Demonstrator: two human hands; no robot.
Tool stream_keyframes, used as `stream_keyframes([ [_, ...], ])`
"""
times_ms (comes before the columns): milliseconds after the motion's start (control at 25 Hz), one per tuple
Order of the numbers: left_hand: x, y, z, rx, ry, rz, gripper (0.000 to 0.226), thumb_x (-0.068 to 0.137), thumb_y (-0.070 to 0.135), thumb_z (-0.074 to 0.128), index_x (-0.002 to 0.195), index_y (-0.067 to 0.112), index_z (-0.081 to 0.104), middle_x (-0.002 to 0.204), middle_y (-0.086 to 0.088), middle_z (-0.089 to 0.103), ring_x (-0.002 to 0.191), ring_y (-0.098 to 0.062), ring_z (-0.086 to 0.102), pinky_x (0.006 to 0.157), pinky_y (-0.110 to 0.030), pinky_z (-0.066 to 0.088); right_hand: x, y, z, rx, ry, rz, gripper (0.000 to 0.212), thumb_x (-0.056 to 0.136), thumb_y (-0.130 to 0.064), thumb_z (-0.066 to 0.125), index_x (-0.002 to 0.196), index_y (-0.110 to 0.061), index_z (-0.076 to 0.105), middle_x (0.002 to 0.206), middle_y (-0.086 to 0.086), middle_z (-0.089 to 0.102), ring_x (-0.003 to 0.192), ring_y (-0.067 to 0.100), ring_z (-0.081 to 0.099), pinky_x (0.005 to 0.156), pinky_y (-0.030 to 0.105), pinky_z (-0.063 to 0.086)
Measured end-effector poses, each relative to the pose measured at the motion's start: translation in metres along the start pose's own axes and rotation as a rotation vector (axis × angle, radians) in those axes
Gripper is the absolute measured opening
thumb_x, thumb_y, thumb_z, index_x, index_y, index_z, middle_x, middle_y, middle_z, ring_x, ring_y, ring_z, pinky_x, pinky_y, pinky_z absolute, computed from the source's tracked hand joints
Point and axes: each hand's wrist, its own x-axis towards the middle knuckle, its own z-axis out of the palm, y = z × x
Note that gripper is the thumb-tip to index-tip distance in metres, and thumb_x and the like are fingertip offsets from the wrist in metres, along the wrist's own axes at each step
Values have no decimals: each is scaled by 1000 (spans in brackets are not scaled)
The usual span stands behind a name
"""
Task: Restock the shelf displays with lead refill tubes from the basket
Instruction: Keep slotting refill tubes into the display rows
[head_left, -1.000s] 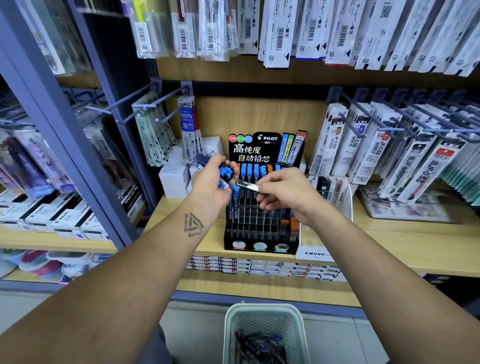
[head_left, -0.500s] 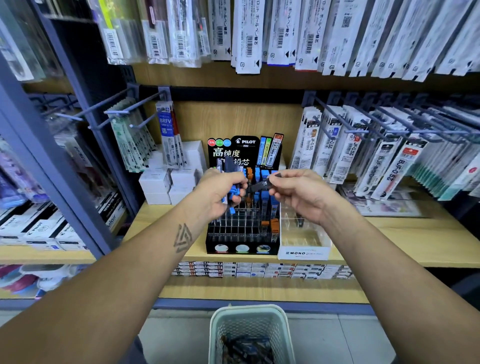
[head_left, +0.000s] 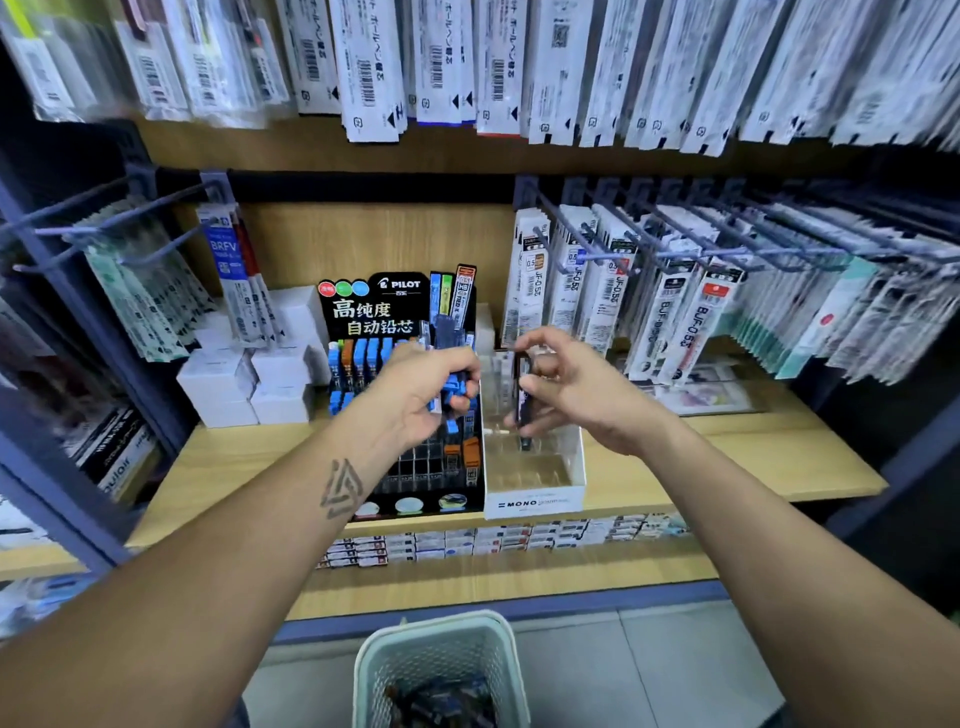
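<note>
Your left hand (head_left: 426, 387) clutches blue-capped lead tubes (head_left: 453, 387); right hand (head_left: 563, 395) pinches one dark tube (head_left: 523, 410) over clear MONO tray (head_left: 535, 499), mostly unfilled; pale mesh basket (head_left: 441, 670) below holds more

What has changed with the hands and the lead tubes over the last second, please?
The right hand has carried its dark tube rightward from the black Pilot display to above the clear Mono display, turning it upright. The left hand still grips its bunch of blue-capped tubes. The basket stays put.
</note>
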Motion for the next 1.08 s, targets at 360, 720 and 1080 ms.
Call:
stream_keyframes([
  [360, 4, -5, 11, -2, -36, 2, 13, 80, -10, 65, 76, -2, 56, 63, -16, 59, 48, -18, 51, 36, -20, 31, 4, 10, -12, -140, 134, 31, 20, 89, 9, 67, 107, 1, 61, 90, 23, 69, 78, 27, 72, 69, 28, 59],
  [720, 2, -3, 6, -5, -48, 8, 13, 80, -10, 64, 84, -2, 56, 64, -16, 58, 48, -18, 52, 36, -22, 32, 18, 16, -28, -635, 311, -66, 25, 78, -6, 85, 83, -25, 70, 81, -4, 68, 74, 12, 64, 73, 16, 52],
  [1080, 5, -5, 4, 1, -40, 15, 16, 80, -10, 65, 88, -2, 54, 64, -16, 58, 47, -18, 51, 36, -20, 33, 18, 16, -11, -743, 184, -140, 14, 85, -12, 79, 97, -20, 78, 90, -6, 75, 86, 8, 70, 88, 25, 57],
])
